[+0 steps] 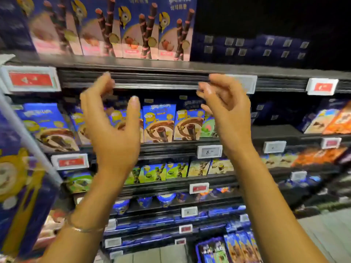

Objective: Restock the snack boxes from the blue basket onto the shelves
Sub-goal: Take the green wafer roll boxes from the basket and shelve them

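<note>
Both my hands are raised in front of the shelves and hold nothing. My left hand (112,122) is open, its fingers loosely bent, level with the second shelf's blue snack boxes (159,121). My right hand (226,109) is open too, fingertips close to the dark edge of the top shelf (157,77). Tall blue and pink snack boxes (133,27) stand in a row on that top shelf, above both hands. The blue basket is not in view.
A dark gap with low stacked blue boxes (252,47) lies right of the tall boxes on the top shelf. Price tags (30,79) line the shelf edges. A large blue display box (20,186) stands close at the left. More snack packs (228,249) sit low near the floor.
</note>
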Motion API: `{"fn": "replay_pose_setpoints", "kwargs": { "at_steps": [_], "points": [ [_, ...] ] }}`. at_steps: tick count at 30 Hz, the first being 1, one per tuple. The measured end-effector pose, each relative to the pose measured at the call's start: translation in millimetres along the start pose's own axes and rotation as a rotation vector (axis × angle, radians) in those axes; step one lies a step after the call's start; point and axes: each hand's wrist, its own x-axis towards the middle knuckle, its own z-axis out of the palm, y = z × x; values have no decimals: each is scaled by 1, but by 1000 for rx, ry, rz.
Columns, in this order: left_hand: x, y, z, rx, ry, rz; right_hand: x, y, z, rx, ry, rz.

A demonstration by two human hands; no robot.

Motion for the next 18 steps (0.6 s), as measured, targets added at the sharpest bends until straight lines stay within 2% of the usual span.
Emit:
{"fn": "replay_pose_setpoints", "kwargs": {
  "at_steps": [2,6,10,14,18],
  "points": [
    [-51,-6,7,-32,-68,-109,-30,24,-26,-20,-10,136],
    [-155,-8,21,-75,-320,-513,-95,75,-91,-38,-43,459],
    [-270,2,32,-66,-460,-897,-168,119,-176,-38,-26,703],
    [-367,39,54,-7,-451,-1249,-247,156,-281,-98,-73,918],
    [-441,66,84,23,-403,-1438,-307,198,-373,-116,-21,1138]
  ]
}}
